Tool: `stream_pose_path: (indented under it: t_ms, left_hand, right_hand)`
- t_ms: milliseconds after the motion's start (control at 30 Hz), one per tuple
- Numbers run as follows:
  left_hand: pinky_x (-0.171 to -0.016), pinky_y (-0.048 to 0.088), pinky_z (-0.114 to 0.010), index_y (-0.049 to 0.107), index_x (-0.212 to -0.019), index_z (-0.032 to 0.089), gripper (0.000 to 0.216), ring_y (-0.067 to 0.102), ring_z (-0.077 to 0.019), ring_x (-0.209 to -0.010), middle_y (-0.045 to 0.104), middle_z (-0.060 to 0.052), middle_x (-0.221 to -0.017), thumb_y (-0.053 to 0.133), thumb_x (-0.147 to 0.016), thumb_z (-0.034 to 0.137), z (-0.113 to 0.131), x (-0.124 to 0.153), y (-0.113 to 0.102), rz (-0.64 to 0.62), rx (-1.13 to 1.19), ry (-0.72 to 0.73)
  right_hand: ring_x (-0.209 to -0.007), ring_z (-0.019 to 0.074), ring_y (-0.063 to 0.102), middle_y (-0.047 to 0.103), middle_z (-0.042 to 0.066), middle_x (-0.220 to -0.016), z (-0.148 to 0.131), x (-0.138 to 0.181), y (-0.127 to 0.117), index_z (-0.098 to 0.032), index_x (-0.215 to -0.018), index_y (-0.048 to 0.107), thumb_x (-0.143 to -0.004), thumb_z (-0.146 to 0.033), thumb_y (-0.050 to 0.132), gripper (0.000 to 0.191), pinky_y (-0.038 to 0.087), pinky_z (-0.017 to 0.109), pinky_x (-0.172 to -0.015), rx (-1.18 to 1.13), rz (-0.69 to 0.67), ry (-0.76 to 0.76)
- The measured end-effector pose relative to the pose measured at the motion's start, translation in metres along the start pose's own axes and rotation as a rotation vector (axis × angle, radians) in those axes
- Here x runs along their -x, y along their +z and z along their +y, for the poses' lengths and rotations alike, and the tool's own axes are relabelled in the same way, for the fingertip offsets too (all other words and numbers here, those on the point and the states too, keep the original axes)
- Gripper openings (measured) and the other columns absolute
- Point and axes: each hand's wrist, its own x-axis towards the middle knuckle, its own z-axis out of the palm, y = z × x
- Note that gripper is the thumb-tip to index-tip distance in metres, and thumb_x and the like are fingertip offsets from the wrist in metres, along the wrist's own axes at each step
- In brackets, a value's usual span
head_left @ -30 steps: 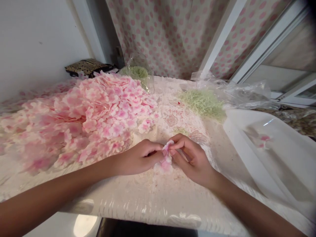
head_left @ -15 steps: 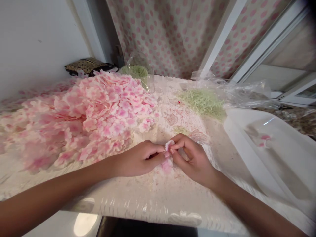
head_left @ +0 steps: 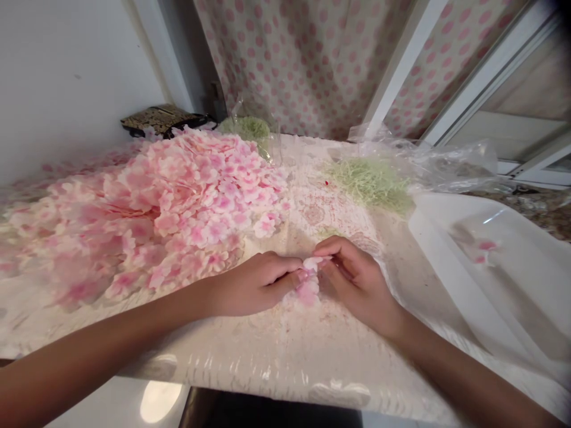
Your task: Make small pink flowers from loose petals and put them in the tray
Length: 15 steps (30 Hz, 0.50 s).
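Pale worktop (head_left: 250,356): we see a heaped pile of pink fabric petals (head_left: 165,220) at left, a white tray (head_left: 446,261) at right, and green moss (head_left: 370,185) beyond. Our left hand (head_left: 254,284) and right hand (head_left: 359,285) meet centrally, fingers (head_left: 289,267) pinched narrowly on a small pink blossom (head_left: 310,279) over the worktop.

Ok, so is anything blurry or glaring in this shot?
In the head view, the pinched pink blossom looks fairly sharp, the pile of pink blossoms smears soft toward the left edge, the glossy table cover shows glare along its front, and the wide lens bends the white frame.
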Motion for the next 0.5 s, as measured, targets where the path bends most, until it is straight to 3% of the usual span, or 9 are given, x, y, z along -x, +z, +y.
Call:
stream_pose_path:
  t_ms: [100,167,333,400,500]
  left_hand:
    - [-0.048,0.030,-0.019,0.052,-0.072,0.014,0.029,0.043,-0.0070,-0.047,0.040,0.005,-0.052,0.034,-0.092,0.026,0.001,0.000,0.000,0.117,-0.157,-0.049]
    - [-0.047,0.030,-0.019,0.058,-0.083,0.015,0.022,0.044,-0.0074,-0.045,0.045,0.005,-0.050,0.037,-0.089,0.021,-0.001,0.001,0.001,0.225,-0.315,-0.038]
    - [-0.047,0.030,-0.021,0.061,-0.101,0.022,0.025,0.044,-0.0081,-0.038,0.055,0.007,-0.045,0.046,-0.082,0.013,-0.016,0.001,0.005,0.606,-0.682,0.289]
    - [-0.047,0.032,-0.021,0.060,-0.103,0.022,0.027,0.043,-0.0073,-0.037,0.057,0.008,-0.046,0.048,-0.082,0.011,-0.019,0.002,0.005,0.662,-0.716,0.378]
    - [-0.048,0.034,-0.022,0.056,-0.109,0.022,0.027,0.044,-0.0069,-0.039,0.060,0.008,-0.051,0.048,-0.085,0.013,-0.020,0.003,0.005,0.650,-0.727,0.451]
  right_hand:
    - [-0.075,0.0109,0.055,0.056,-0.001,-0.084,0.001,-0.002,-0.003,-0.023,-0.086,0.056,-0.085,-0.019,0.054,0.005,0.043,0.024,-0.065,-0.105,0.094,0.065]
    - [-0.080,0.0111,0.055,0.055,-0.001,-0.086,0.001,-0.005,-0.005,-0.023,-0.084,0.058,-0.082,-0.019,0.058,0.004,0.044,0.025,-0.070,-0.186,0.085,0.065]
    - [-0.103,0.0166,0.053,0.056,0.002,-0.100,0.001,-0.009,-0.009,-0.024,-0.078,0.064,-0.075,-0.021,0.067,0.005,0.047,0.030,-0.081,-0.371,-0.058,0.065]
    - [-0.105,0.0172,0.054,0.058,0.002,-0.102,0.000,-0.009,-0.008,-0.025,-0.077,0.065,-0.074,-0.020,0.068,0.006,0.048,0.033,-0.083,-0.423,-0.113,0.068]
    - [-0.105,0.0159,0.055,0.061,0.002,-0.099,-0.002,-0.008,-0.007,-0.026,-0.078,0.067,-0.075,-0.016,0.067,0.010,0.049,0.031,-0.085,-0.451,-0.160,0.059]
